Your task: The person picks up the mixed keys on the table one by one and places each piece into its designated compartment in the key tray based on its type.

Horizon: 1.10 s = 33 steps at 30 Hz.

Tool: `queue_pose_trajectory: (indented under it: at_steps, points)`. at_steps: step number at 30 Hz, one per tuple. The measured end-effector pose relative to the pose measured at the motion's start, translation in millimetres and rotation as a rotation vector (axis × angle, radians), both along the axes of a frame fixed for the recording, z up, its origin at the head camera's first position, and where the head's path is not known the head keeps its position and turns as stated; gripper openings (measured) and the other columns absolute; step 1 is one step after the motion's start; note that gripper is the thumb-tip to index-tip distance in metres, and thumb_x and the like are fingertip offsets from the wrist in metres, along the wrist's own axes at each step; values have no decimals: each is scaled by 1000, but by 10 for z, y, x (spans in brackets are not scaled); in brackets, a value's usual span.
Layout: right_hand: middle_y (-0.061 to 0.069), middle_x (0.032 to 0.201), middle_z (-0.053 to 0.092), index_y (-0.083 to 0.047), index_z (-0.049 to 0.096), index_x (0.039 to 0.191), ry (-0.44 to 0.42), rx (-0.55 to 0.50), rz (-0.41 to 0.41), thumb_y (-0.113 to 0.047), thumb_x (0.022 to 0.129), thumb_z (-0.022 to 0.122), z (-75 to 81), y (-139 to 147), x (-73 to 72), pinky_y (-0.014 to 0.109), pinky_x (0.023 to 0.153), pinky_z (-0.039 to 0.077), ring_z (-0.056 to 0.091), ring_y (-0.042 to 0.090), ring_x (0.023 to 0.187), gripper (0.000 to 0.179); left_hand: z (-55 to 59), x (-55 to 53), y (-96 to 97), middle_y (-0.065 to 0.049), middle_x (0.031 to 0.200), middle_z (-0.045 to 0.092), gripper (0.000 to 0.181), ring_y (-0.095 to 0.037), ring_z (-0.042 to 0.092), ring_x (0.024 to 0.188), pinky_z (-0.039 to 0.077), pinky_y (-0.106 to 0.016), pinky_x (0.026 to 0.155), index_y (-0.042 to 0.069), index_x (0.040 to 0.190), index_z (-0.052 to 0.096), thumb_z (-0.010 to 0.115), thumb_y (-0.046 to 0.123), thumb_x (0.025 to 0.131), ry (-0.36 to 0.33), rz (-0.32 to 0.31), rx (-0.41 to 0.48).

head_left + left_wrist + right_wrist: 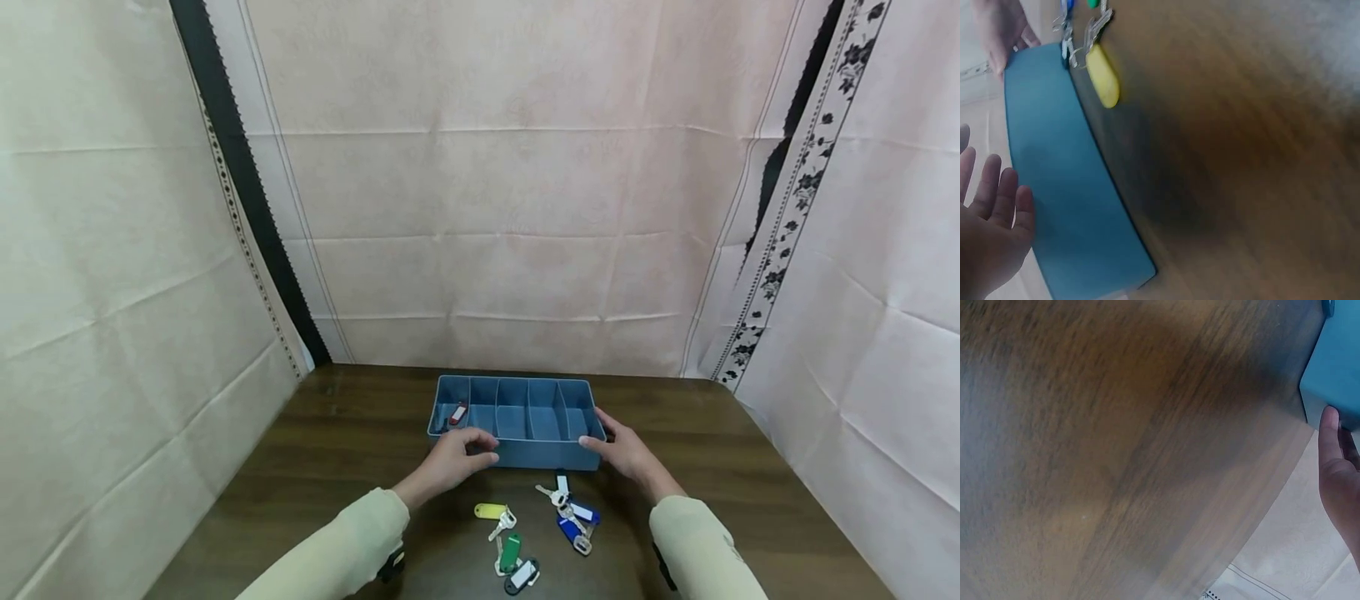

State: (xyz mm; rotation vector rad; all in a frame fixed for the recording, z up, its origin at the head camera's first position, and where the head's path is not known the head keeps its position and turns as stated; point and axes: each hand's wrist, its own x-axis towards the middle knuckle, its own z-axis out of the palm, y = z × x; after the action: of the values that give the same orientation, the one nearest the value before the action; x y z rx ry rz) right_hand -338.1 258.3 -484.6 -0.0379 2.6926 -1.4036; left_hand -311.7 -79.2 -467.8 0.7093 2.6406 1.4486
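A blue compartment box (543, 454) stands on the table, with a red key tag (457, 413) in its leftmost compartment. My right hand (628, 454) holds the box's front right corner, thumb at the front rim and fingers along the side. Close to the front wall, left of the middle, is my left hand (456, 461), its fingers loosely bent and nothing between them. In front of the box lie keys with a yellow tag (490, 511), a green tag (510, 552), a black-rimmed tag (522, 576) and blue tags (573, 533).
The brown wooden table (360, 442) extends to both sides of the box. Pale cloth (480, 192) hangs behind the table and along its sides. A dark-edged tag with a white label (562, 483) lies just before the box's front wall.
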Motion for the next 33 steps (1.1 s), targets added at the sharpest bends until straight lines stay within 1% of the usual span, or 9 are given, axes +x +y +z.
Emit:
queue_pose_trajectory:
  at_steps: [2, 5, 11, 14, 16, 22, 26, 31, 33]
  points:
    - [26, 158, 26, -17, 19, 160, 1, 3, 3, -63, 85, 64, 8, 11, 4, 65, 103, 35, 32, 52, 138, 98, -41, 6, 26, 1, 107, 67, 23, -16, 59, 97, 53, -36, 86, 11, 113, 71, 71, 23, 94, -1, -30, -13]
    - [27, 157, 26, -17, 20, 160, -1, 7, 1, -64, 84, 64, 2, 23, 9, 66, 103, 35, 31, 52, 138, 99, -117, 8, 45, 3, 106, 67, 22, -14, 59, 96, 52, -36, 87, 12, 112, 72, 72, 24, 93, -27, -60, -48]
    - [27, 157, 26, -17, 20, 160, -8, 1, -9, -66, 83, 64, -24, 44, -7, 66, 102, 36, 32, 53, 137, 102, -230, -22, 46, 10, 105, 66, 19, -14, 57, 99, 48, -43, 92, 14, 108, 74, 74, 22, 92, -81, -112, -127]
    - [26, 157, 26, -18, 20, 160, -7, -6, -11, -63, 85, 65, -25, 41, -9, 64, 103, 37, 33, 52, 137, 98, -270, -52, 31, 11, 104, 66, 17, -12, 57, 96, 49, -39, 90, 16, 107, 74, 74, 23, 91, -107, -152, -175]
    - [26, 157, 26, -18, 21, 159, -4, -9, -10, -61, 86, 65, -20, 27, -5, 64, 103, 37, 33, 51, 138, 96, -303, -75, 19, 12, 103, 67, 15, -9, 57, 93, 50, -34, 87, 17, 105, 75, 74, 22, 91, -107, -190, -196]
    - [25, 157, 28, -18, 22, 159, -2, -19, -11, -51, 92, 65, -12, -15, -20, 63, 103, 37, 33, 50, 138, 86, -379, -141, 23, 13, 95, 67, 12, -7, 57, 86, 49, -25, 78, 16, 101, 76, 75, 17, 89, -107, -274, -199]
    - [24, 157, 28, -19, 22, 159, 0, -18, -16, -44, 95, 64, -18, -9, -28, 63, 102, 38, 34, 50, 137, 81, -406, -166, 58, 12, 91, 66, 11, -6, 57, 83, 50, -23, 74, 15, 100, 76, 76, 13, 88, -115, -299, -202]
    - [25, 157, 28, -18, 21, 159, 7, -10, -10, -46, 95, 63, -21, 5, -36, 63, 102, 39, 35, 50, 137, 82, -410, -166, 106, 12, 90, 66, 12, -5, 56, 83, 50, -23, 73, 16, 97, 76, 76, 9, 87, -110, -296, -227]
    - [25, 157, 28, -18, 21, 159, 5, -9, -7, -50, 93, 64, -24, 9, -40, 63, 102, 39, 34, 50, 137, 85, -412, -162, 122, 12, 90, 65, 13, -5, 56, 83, 50, -23, 74, 16, 97, 76, 76, 9, 87, -110, -288, -243]
